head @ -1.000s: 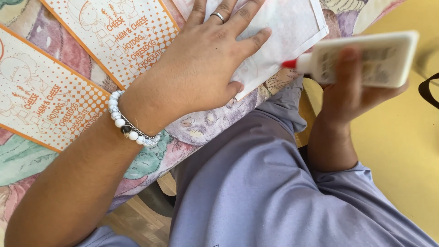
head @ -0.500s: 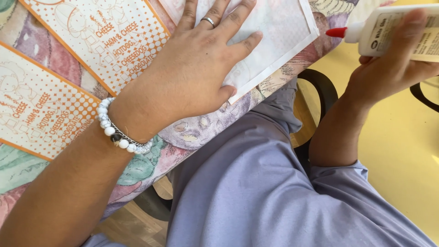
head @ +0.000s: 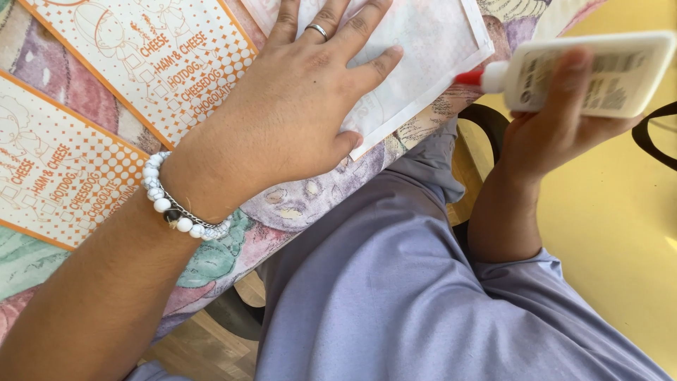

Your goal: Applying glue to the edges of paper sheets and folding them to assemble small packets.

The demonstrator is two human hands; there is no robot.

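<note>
Left hand (head: 296, 113) covers most of the white paper sheet (head: 437, 49); its fingertips and the glue bottle (head: 599, 74) end run off frame.

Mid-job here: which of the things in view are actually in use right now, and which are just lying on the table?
In use:
- white paper sheet, pressed flat under the left hand
- white glue bottle with red tip, held in the right hand, nozzle pointing at the sheet's edge

Lying about:
- two orange-printed paper sheets, untouched, on the floral tablecloth
</note>
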